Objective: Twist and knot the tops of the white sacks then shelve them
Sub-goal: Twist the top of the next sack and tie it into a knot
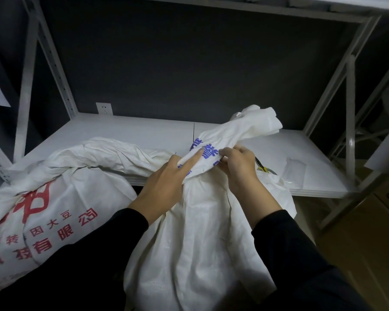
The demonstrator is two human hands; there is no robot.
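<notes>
White woven plastic sack [200, 232] looked soft, slippery; left hand [164, 185] and right hand [238, 169] gripped its twisted neck, likely the best hold.

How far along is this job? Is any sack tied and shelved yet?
Done: nothing visible; no sack sits fully on the shelf. In hand: the left hand and right hand grip the twisted neck of the blue-printed sack, with no knot visible. Still to do: knotting it, tying the red-printed sack, whose loose top lies over the shelf edge, and shelving both.
</notes>
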